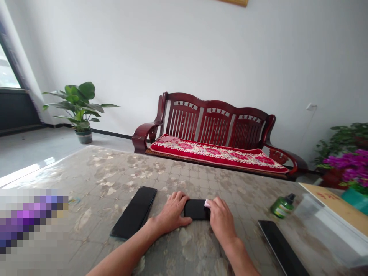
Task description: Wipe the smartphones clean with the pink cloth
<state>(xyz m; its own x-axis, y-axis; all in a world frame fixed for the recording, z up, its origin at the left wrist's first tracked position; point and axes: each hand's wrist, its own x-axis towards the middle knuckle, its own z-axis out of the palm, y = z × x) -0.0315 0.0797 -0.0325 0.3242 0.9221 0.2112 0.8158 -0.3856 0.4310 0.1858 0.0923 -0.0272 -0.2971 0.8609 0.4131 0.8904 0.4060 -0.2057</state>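
Observation:
A black smartphone (197,210) lies flat and crosswise on the patterned tablecloth, its dark screen facing up. My left hand (174,210) grips its left end, with the thumb along the near edge and the fingers at the far edge. In my right hand (222,219) a small pale pink cloth or pad (207,203) is pinched, pressed on the right part of the screen. The fingers cover the phone's right end. Left of my left hand rests a larger dark flat device, seemingly a tablet (134,212). Another long black flat device (283,247) lies to the right of my right forearm.
A green bottle with a black top (283,206) lies tilted at the right, beside a clear plastic box (324,226) with a tan board (333,201) on it. Purple flowers (349,168) stand behind. Beyond the table (94,172) are a wooden bench (214,119) and a potted plant (80,107).

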